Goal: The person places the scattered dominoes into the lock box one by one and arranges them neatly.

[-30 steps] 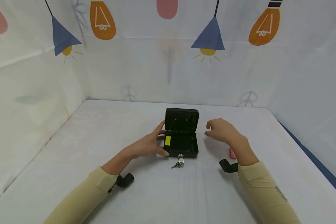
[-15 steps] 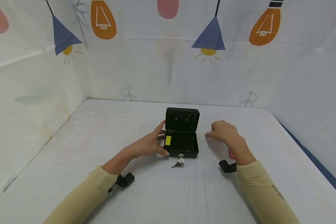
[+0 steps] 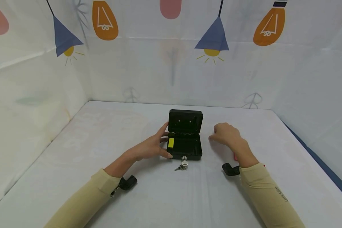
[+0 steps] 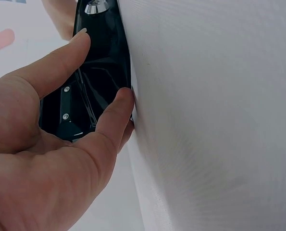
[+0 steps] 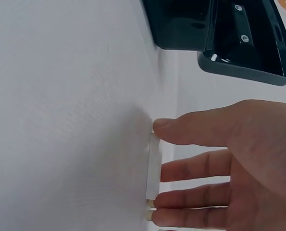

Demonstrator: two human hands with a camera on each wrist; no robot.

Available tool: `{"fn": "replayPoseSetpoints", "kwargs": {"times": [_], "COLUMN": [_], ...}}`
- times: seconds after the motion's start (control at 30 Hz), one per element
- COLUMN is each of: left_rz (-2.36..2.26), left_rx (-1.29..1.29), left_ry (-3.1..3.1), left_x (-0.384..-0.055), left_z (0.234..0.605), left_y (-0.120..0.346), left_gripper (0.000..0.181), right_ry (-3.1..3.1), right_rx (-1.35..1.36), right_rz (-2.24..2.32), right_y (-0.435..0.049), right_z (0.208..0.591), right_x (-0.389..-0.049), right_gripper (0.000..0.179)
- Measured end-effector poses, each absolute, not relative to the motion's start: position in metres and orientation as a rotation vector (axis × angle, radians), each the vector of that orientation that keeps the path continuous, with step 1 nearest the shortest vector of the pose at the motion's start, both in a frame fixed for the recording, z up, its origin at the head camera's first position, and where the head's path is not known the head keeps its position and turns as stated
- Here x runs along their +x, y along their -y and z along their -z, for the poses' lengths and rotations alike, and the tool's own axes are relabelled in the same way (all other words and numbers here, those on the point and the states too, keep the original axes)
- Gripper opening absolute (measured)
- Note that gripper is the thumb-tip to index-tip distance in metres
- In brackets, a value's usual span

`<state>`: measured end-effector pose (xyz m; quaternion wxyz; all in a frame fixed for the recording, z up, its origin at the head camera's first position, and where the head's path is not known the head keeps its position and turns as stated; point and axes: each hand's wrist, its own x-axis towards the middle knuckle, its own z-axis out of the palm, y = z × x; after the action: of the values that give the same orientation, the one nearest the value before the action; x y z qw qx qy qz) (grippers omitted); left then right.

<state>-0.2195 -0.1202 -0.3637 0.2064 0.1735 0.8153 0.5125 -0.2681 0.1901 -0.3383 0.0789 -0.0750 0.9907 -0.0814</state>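
Observation:
A small black cash box (image 3: 185,147) stands on the table with its lid raised; a yellow sticker (image 3: 171,143) shows inside at the left. From its lock hang silver keys (image 3: 181,167). My left hand (image 3: 152,146) grips the box's left side, thumb at the front corner and fingers along the side, as the left wrist view also shows. To the right of the box, my right hand (image 3: 226,135) is down at the table. In the right wrist view its thumb and fingertips hold a thin white flat piece (image 5: 153,166) at the tabletop; its kind is unclear.
A red object (image 3: 235,157) lies mostly hidden behind my right wrist. Black wrist cameras (image 3: 128,183) hang below both forearms. White sheeting printed with lamps and bulbs (image 3: 171,69) encloses the back and sides of the white table (image 3: 159,202).
My right hand has lowered slightly toward the table, its fingers turning down, then stayed nearly still. The left hand and the cash box have not moved.

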Motion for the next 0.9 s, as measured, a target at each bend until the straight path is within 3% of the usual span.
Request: {"fn": "replayPoseSetpoints", "kwargs": {"times": [0.33, 0.67, 0.9], "left_rz": [-1.436, -1.43, -1.429], "left_rx": [0.482, 0.492, 0.495], "left_ry": [-2.265, -2.272, -2.278], "left_x": [-0.219, -0.22, -0.22], "left_z": [0.365, 0.366, 0.365], "left_y": [0.121, 0.121, 0.12], "left_gripper": [0.128, 0.128, 0.127], "right_ry": [-2.936, -2.913, -2.9], "right_rx": [-0.331, -0.46, -0.551], "right_rz": [0.31, 0.362, 0.386], "right_y": [-0.192, -0.193, -0.188], "right_z": [0.339, 0.334, 0.323], "right_x": [-0.271, -0.27, -0.263], "right_gripper": [0.013, 0.029, 0.032]}}
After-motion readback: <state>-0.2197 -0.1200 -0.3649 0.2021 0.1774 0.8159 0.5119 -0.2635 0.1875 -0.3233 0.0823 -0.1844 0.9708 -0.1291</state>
